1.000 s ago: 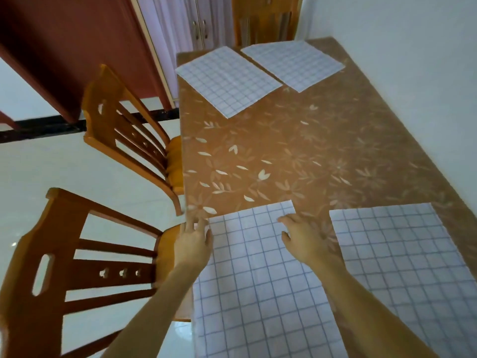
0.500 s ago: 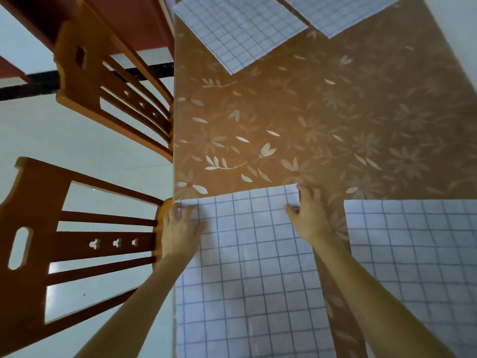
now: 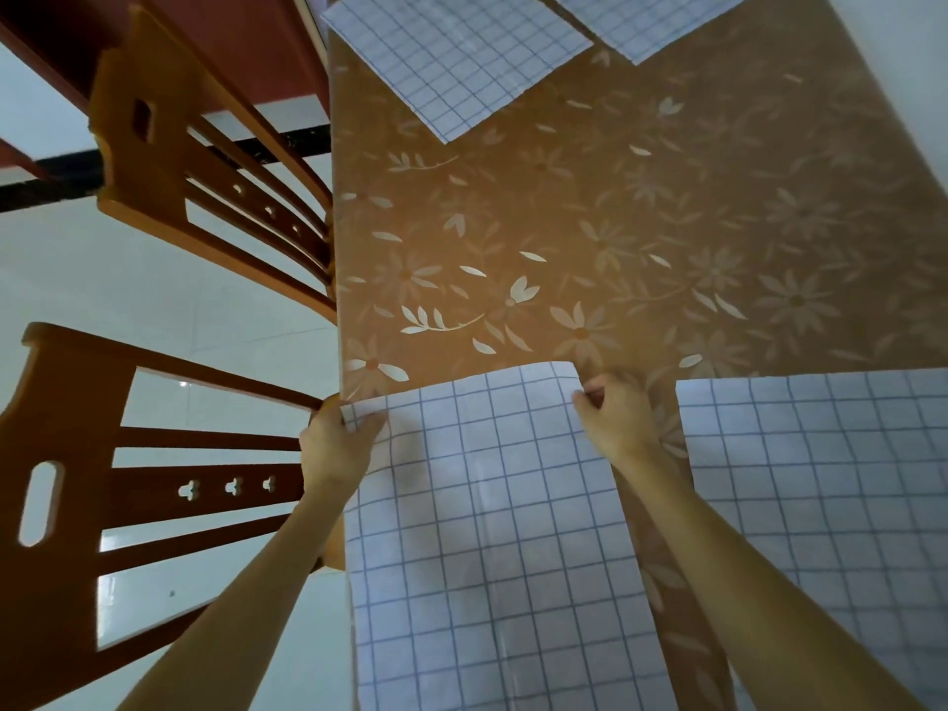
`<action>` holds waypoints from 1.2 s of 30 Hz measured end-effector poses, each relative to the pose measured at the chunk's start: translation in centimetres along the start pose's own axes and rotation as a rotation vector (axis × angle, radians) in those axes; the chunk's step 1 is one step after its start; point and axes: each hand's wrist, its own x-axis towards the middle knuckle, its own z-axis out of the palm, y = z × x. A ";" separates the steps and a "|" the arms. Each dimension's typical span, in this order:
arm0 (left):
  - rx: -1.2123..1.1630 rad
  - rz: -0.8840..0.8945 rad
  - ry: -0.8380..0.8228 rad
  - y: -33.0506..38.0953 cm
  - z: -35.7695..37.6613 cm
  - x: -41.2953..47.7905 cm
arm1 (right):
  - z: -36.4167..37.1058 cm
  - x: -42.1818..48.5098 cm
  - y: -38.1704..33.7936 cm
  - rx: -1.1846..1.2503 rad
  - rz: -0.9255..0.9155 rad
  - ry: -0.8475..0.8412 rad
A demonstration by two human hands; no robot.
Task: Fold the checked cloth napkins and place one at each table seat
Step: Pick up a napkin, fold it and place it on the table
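Observation:
A white napkin with a blue check (image 3: 487, 531) lies flat at the near left of the brown flowered table (image 3: 590, 238). My left hand (image 3: 336, 443) pinches its far left corner at the table's edge. My right hand (image 3: 613, 420) pinches its far right corner, which is lifted slightly off the table. A second checked napkin (image 3: 831, 495) lies flat to the right of it. Two more checked napkins (image 3: 456, 48) (image 3: 646, 18) lie flat at the far end.
Two wooden chairs stand along the table's left side, one near (image 3: 66, 479) and one farther (image 3: 205, 161). A pale wall runs along the right edge. White tiled floor (image 3: 154, 310) shows at the left.
Both hands went from lying flat on the napkin's far edge to pinching its two far corners. The far right corner has risen a little. The view has tilted down toward the table.

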 end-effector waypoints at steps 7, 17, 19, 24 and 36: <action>-0.043 0.223 -0.068 3.0 -3.3 -2.4 | -2.7 -5.7 -4.6 0.194 -0.271 0.141; -0.367 0.575 -0.099 10.2 -9.6 -11.5 | -6.8 -17.7 -13.8 0.349 -0.562 0.278; -0.405 0.653 -0.098 11.0 -11.6 -13.6 | -7.7 -20.2 -15.6 0.354 -0.626 0.300; -0.571 0.784 -0.161 12.0 -16.8 -18.2 | -9.5 -25.8 -19.5 0.494 -0.668 0.349; -0.894 1.105 -0.118 12.0 -27.3 -25.5 | -16.6 -35.2 -24.0 0.706 -0.644 0.591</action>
